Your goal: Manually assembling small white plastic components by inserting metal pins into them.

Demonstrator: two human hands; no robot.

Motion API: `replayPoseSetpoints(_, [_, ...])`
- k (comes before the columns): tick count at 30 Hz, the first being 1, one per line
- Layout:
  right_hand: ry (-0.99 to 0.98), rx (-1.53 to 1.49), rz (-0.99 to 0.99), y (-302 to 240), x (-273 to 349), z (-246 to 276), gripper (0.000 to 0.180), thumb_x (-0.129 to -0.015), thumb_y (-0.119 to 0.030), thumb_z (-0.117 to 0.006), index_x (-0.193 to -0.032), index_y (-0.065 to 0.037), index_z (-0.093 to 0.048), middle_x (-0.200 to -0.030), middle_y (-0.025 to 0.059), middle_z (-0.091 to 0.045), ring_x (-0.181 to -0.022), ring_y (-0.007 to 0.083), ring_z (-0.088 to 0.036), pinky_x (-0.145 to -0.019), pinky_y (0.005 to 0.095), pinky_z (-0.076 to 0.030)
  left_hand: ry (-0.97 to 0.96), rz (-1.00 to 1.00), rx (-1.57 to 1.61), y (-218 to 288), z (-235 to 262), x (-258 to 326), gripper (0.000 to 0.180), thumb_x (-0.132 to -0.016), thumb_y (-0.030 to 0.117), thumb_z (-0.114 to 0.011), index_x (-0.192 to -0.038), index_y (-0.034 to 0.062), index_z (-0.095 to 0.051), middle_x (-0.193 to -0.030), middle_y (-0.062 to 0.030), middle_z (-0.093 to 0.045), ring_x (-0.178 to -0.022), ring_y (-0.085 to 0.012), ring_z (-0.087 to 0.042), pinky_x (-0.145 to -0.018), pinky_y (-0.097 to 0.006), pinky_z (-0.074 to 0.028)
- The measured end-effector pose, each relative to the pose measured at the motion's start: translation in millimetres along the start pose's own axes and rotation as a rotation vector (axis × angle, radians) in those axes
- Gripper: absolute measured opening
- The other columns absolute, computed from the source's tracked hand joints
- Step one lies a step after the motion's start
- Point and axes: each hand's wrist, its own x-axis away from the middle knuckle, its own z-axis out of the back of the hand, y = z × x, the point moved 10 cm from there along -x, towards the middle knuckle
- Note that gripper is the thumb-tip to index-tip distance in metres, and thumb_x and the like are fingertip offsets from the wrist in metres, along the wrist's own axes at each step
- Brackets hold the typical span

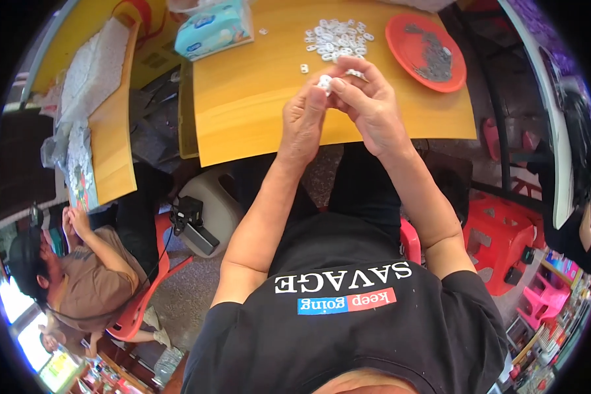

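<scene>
Both of my hands meet above the wooden table, fingertips together around a small white plastic piece (325,81). My left hand (302,121) pinches it between thumb and fingers. From the other side my right hand (374,108) presses thumb and fingers on it, its other fingers curled. Just beyond my hands lies a loose pile of small white plastic pieces with dark holes (338,38). A single white piece (304,68) sits apart, left of the pile. To the right, a red plate (400,49) bears a heap of small grey metal parts (435,59).
A pale blue tissue pack (215,29) stands at the back left of the table (243,111). At the left, another person (92,276) sits by a second table (115,131) with white pieces. A grey stool (210,210) holds black devices. Red stools (499,230) stand at the right.
</scene>
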Motion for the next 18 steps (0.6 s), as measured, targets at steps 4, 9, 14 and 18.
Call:
replayPoseSetpoints(4, [0.012,0.028,0.004,0,5,-1,0.067,-0.090,-0.002,-0.065,-0.145,-0.001,-0.027,-0.100,0.0102,-0.066,-0.091,0.0157,-0.064,-0.081,0.0283,-0.052,-0.002,0.025,0.092,7,-9,4,0.046,-0.102,0.035,-0.050,-0.128,-0.0025,-0.056,-0.123,-0.0086,-0.061,-0.110,-0.0133,-0.056,-0.096,-0.027,-0.043])
replayPoseSetpoints(9, [-0.010,-0.049,-0.035,8,8,-9,0.066,-0.091,-0.001,-0.062,-0.147,-0.003,-0.028,-0.111,0.0117,-0.060,-0.099,0.0167,-0.061,-0.083,0.0295,-0.050,0.056,0.068,0.218,8,-3,9,0.027,-0.102,0.021,-0.053,-0.115,-0.0002,-0.064,-0.110,-0.0054,-0.065,-0.100,-0.0101,-0.057,-0.091,-0.027,-0.044])
replayPoseSetpoints(14, [-0.065,-0.069,-0.049,13,12,-24,0.061,-0.092,-0.002,-0.061,-0.146,-0.004,-0.034,-0.116,0.0070,-0.057,-0.108,0.0155,-0.058,-0.098,0.0332,-0.047,-0.006,0.007,0.221,18,2,11,0.025,-0.099,0.022,-0.057,-0.113,0.0018,-0.065,-0.117,-0.0096,-0.063,-0.106,-0.0170,-0.058,-0.096,-0.032,-0.046])
replayPoseSetpoints(18, [-0.048,-0.107,-0.024,19,11,-26,0.058,-0.092,-0.002,-0.061,-0.144,-0.004,-0.037,-0.116,0.0063,-0.058,-0.108,0.0142,-0.058,-0.099,0.0310,-0.046,0.040,-0.059,0.213,22,6,10,0.023,-0.098,0.020,-0.058,-0.110,0.0017,-0.065,-0.113,-0.0090,-0.063,-0.105,-0.0166,-0.059,-0.094,-0.032,-0.047])
